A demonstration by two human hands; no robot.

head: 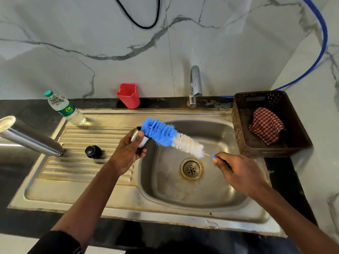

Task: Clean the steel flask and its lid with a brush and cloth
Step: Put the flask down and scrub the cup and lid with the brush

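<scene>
Both forearms (88,195) reach in over the front rim of the sink (128,211). At the drainboard's (82,132) right end, the left hand (128,149) curls round the steel lid (135,137), with the brush (172,137) touching the lid's mouth with its blue tip. The right hand (236,173) pinches the brush's thin handle end over the basin (165,189), near the drain (191,169). The steel flask (31,137) stands well left on the drainboard, with a black stopper (93,152) between it and the left hand. The checked cloth (266,125) lies in the brown basket (238,129) beside the basin's right rim.
</scene>
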